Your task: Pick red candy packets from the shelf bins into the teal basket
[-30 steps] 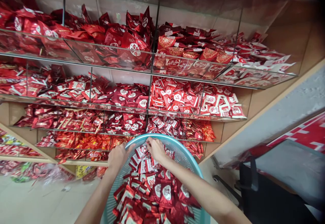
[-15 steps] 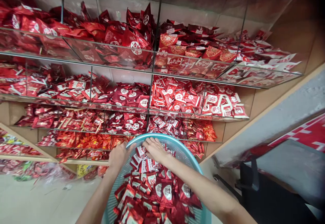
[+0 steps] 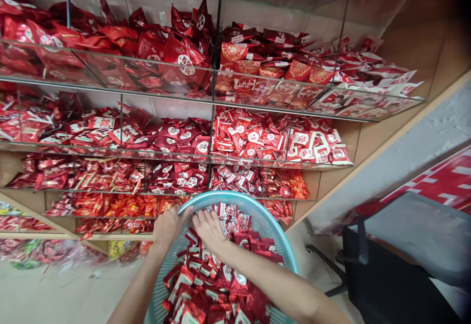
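A round light-blue plastic basket [image 3: 289,250] filled with small red and white packets [image 3: 206,285] stands at the bottom centre. My left hand [image 3: 168,228] grips the basket's rim at its upper left, the thumb lying along the edge. Inside the basket, near the far left wall, my right hand [image 3: 209,231] reaches down on the packets with its fingers curled; whether a packet is under them is hidden. White-and-red packets [image 3: 235,218] lie just right of its fingers.
Tiered shelves with clear dividers [image 3: 213,98] hold red packets [image 3: 184,52] beyond the basket. A black chair [image 3: 390,275] stands at the lower right, beside a grey wall [image 3: 415,147]. Plastic bags [image 3: 44,253] of goods lie below the shelves at left.
My right hand has moved left and down inside the basket, closer to my left hand. Packets near the far wall have shifted, showing more white-and-red ones. The view has moved slightly.
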Available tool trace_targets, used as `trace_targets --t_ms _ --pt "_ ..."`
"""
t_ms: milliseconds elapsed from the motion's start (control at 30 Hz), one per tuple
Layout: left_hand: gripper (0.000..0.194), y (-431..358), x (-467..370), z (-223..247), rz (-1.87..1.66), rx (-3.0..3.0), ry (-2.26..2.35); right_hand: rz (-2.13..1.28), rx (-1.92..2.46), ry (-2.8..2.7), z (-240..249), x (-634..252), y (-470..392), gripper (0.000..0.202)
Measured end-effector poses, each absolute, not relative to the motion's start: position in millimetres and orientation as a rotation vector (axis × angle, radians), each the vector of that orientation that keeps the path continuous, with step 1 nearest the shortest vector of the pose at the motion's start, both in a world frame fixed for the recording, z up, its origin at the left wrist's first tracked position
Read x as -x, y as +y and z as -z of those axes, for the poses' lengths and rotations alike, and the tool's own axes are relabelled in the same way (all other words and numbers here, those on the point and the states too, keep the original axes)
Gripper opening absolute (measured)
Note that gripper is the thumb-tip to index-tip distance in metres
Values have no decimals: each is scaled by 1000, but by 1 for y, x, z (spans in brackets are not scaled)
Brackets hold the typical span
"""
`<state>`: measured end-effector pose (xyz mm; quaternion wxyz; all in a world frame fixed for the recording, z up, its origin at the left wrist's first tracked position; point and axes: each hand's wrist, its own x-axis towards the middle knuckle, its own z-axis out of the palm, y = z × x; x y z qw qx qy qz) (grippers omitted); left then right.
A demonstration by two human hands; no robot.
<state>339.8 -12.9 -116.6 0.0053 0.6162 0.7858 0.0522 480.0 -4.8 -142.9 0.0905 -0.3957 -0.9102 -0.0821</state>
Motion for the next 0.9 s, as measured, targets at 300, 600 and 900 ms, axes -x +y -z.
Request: trace_targets --t_ms 300,600,900 --pt "55 -17 -344 104 -65 -1932 2463 338 897 -2737 147 -464 -22 11" --pt "54 -17 -345 103 -92 -1934 2472 259 1065 -2721 162 -471 -16 22" --pt "54 -15 -341 109 -50 -1954 2446 220 1118 -2692 160 -468 -14 35"
